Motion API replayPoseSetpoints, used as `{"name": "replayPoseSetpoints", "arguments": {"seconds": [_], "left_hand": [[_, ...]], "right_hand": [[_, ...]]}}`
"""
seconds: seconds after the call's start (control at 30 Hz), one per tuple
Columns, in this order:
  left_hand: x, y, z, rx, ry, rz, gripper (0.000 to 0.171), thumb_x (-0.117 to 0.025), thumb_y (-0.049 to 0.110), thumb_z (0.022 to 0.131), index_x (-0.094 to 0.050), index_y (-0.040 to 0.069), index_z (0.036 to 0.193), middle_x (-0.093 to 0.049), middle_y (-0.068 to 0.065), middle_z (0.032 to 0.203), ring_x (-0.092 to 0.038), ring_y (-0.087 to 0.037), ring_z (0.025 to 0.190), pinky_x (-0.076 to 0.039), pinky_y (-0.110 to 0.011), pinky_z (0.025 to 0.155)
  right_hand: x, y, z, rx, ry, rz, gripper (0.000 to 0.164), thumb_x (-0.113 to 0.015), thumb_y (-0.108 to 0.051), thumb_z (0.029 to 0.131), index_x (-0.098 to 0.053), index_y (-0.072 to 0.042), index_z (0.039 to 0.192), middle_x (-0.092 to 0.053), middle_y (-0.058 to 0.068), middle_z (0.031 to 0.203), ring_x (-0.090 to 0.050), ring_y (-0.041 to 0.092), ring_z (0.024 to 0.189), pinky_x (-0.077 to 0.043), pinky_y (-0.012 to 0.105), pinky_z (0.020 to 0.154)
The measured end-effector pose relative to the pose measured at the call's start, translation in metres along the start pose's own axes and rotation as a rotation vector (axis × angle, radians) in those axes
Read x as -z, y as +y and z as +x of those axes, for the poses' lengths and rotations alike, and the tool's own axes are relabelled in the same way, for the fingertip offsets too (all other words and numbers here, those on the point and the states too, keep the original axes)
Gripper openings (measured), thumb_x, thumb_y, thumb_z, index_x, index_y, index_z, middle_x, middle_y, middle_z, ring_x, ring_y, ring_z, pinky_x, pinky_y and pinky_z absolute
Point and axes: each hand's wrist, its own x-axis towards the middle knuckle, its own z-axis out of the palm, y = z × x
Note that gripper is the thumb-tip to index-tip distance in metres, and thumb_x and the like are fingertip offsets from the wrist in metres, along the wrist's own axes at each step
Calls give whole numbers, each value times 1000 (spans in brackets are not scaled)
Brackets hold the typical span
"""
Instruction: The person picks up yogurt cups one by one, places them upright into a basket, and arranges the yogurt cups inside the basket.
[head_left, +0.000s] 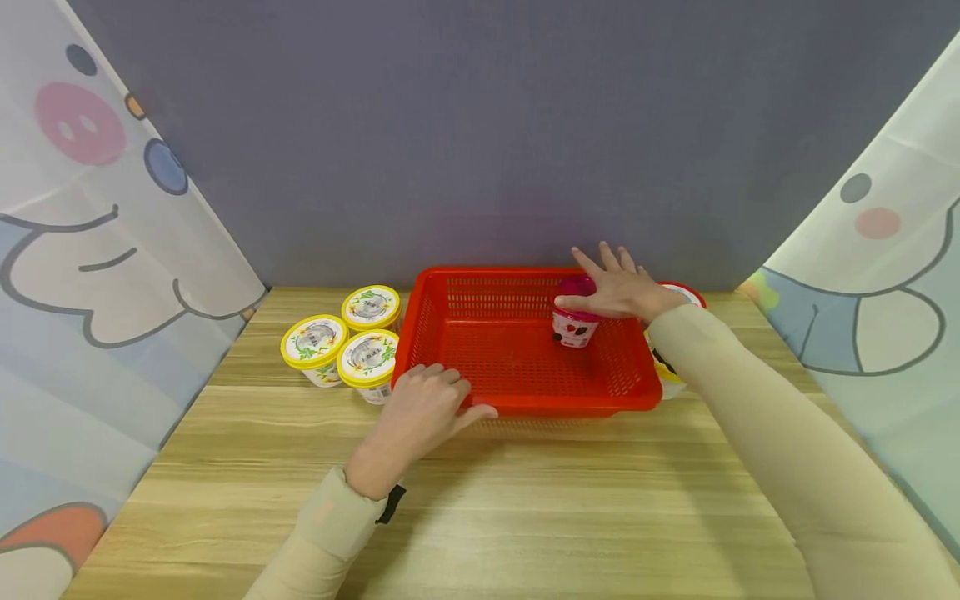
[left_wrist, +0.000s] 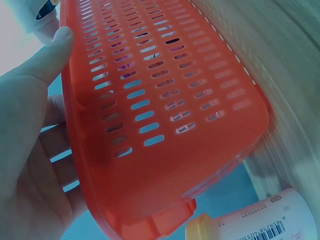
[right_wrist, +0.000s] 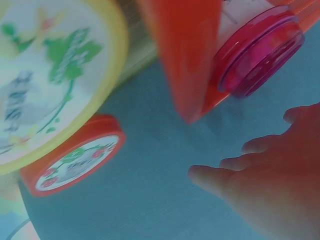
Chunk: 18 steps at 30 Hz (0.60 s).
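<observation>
A red perforated plastic basket (head_left: 517,360) stands on the wooden table. At its front left corner my left hand (head_left: 427,406) holds the rim, thumb stretched along the front edge. The left wrist view shows the basket's slotted wall (left_wrist: 165,172) beside that hand (left_wrist: 30,115). Inside the basket, toward the right, stands a white tub (head_left: 576,330) with a magenta lid (right_wrist: 260,57) and berry pictures. Over this tub my right hand (head_left: 615,287) is spread, covering part of the lid. In the right wrist view the fingers are straight and apart from the lid.
Left of the basket stand yellow-lidded tubs (head_left: 315,342). To its right, partly behind my right arm, are a red-lidded tub (right_wrist: 77,162) and a yellow-lidded tub (right_wrist: 45,70). A grey partition (head_left: 480,142) rises behind, with cartoon-printed curtains (head_left: 97,275) at both sides.
</observation>
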Motion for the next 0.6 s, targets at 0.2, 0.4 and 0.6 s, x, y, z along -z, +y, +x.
{"name": "replayPoseSetpoints", "arguments": {"seconds": [0.2,0.4,0.6], "left_hand": [[0,0,0,2,1,4,52,-68,61,90,-65,16,64,-54,4,60,-45,-13,53,-40,-27,55],[0,-1,-1,1,2,2,52,-69,61,89,-65,16,64,-52,4,59,-42,-13,52,-38,-26,55],[0,-1,-1,0,-6,-3,52,-68,61,90,-65,16,64,-52,4,59,-43,-13,53,-39,-26,55]], "right_hand": [[3,15,-7,-31,1,28,104,-44,-78,90,4,-23,164,16,25,166,15,55,148,3,72,113],[6,31,-13,-56,5,49,104,-43,-79,91,5,-23,164,16,28,164,16,58,146,4,73,112],[9,51,-20,-67,8,79,100,-41,-75,94,4,-19,164,15,33,163,15,61,144,3,77,109]]}}
